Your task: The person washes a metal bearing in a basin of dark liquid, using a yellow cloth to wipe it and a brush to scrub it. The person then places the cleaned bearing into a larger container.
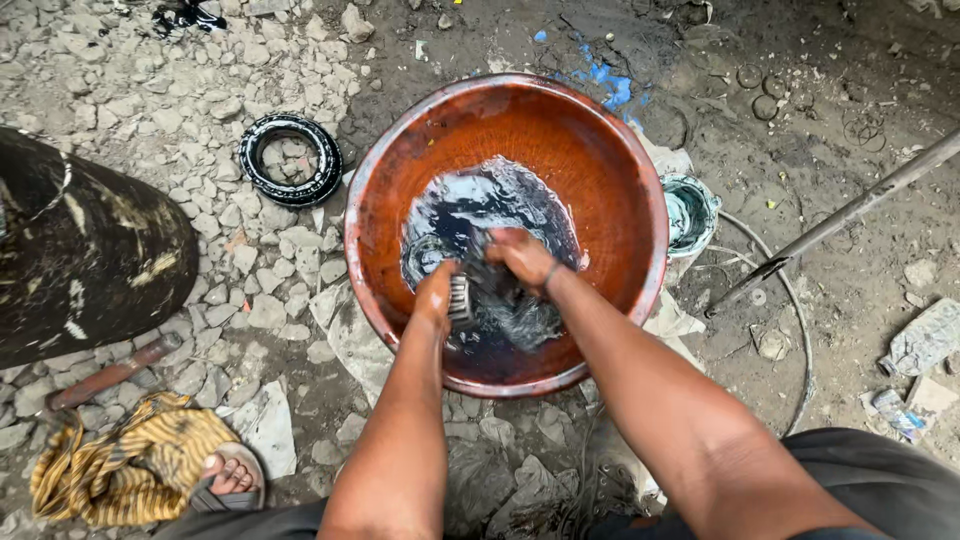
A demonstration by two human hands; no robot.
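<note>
Both hands down in a wide red-brown basin (600, 150) of dark oily liquid (480, 205) on stony ground (170, 100). Left hand (437, 290), fingers closed around a ribbed metal bearing (461, 298) just above the liquid near the basin's near side. Right hand (522, 257) just beside it, fingers curled on a wet dark rag (505, 300). Nearby: black bearing ring (291, 158), small teal tin (689, 212), metal rod (840, 215), striped cloth (130, 460).
</note>
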